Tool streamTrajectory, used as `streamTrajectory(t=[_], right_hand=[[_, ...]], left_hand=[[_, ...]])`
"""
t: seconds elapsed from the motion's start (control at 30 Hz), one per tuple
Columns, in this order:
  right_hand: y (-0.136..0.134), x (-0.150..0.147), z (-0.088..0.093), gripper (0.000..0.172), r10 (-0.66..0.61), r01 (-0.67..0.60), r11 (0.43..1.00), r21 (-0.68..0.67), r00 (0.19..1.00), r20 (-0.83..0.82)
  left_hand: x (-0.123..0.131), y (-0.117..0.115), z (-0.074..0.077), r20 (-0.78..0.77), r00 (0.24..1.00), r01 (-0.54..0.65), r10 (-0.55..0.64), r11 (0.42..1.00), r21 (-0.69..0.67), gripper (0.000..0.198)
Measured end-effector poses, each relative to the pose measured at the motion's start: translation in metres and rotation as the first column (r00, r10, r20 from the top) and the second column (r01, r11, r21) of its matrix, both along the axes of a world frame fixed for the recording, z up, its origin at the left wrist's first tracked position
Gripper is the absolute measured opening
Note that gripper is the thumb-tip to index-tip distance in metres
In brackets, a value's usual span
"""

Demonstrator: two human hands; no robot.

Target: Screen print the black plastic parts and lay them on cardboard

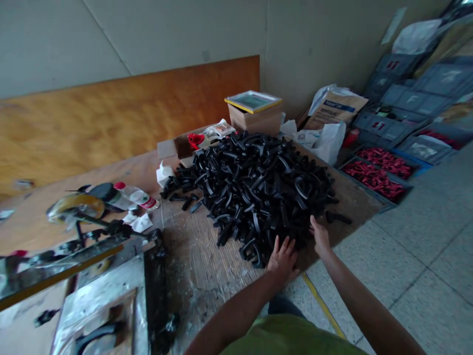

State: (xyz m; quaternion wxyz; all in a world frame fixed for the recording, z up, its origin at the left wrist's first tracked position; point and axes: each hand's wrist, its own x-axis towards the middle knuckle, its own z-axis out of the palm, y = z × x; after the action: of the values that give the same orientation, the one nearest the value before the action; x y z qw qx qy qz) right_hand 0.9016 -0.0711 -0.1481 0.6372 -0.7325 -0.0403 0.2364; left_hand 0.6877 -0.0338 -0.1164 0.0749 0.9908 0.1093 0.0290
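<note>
A large heap of black curved plastic parts [254,182] is piled on the wooden table. Against its near edge lies my left hand [284,259], fingers spread and touching the parts. My right hand [320,236] is at the heap's near right side, fingers stretched out beside the pile, thumb side partly turned away. Neither hand has a part lifted. A single black part [338,217] lies apart on the table, just beyond my right hand.
A metal fixture [107,286] with a machine arm stands at left, near a plastic bottle [136,195]. Behind the heap sits a cardboard box [254,121] with a framed panel on top. Grey crates [388,197] with red parts stand on the floor at right.
</note>
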Motion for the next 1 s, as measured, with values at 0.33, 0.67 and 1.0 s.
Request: streamTrajectory(t=[0.33, 0.67, 1.0], right_hand=[[0.018, -0.001, 0.021, 0.051, 0.032, -0.041, 0.999, -0.026, 0.956, -0.293], [0.055, -0.029, 0.035, 0.055, 0.016, 0.011, 0.990, 0.140, 0.982, -0.186], [0.071, -0.037, 0.050, 0.057, 0.262, -0.241, 0.960, 0.140, 0.953, -0.153]], left_hand=[[-0.006, 0.022, 0.002, -0.052, 0.996, -0.080, 0.076, 0.993, -0.089, 0.069], [-0.017, 0.036, 0.005, -0.046, 0.999, -0.004, 0.000, 0.997, -0.075, 0.056], [-0.039, 0.048, -0.003, 0.013, 0.998, -0.059, 0.059, 0.997, -0.055, 0.048]])
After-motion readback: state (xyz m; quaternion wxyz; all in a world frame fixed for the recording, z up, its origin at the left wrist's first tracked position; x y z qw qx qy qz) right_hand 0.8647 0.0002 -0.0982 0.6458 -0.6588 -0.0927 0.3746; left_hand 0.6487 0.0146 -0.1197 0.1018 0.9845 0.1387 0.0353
